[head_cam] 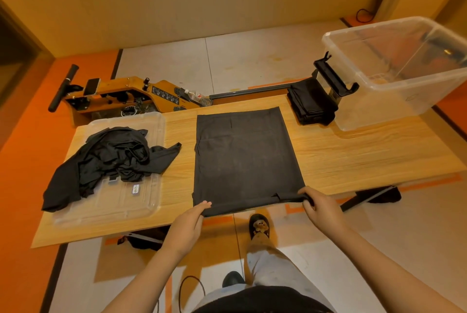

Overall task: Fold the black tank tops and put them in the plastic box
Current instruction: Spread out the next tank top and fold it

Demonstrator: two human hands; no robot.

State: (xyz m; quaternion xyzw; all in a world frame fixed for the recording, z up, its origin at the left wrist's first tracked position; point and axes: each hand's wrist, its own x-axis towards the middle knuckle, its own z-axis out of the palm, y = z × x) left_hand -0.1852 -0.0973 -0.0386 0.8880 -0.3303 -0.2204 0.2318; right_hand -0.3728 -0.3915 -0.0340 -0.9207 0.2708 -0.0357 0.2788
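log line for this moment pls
step: fold | top flat on table | left hand, right hand hold its near edge | unfolded pile on lid | folded stack beside box

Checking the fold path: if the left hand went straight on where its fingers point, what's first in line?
The spread tank top itself; the left hand holds its near edge. Beyond it, seemingly just table.

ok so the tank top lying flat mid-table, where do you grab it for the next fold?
Take the tank top by its two near corners, coming from the front edge of the table. It lies flat, so there is nothing to pinch in the middle. Only the near hem reaches that edge, where fingers can get under. The left hand and right hand pinch it there.
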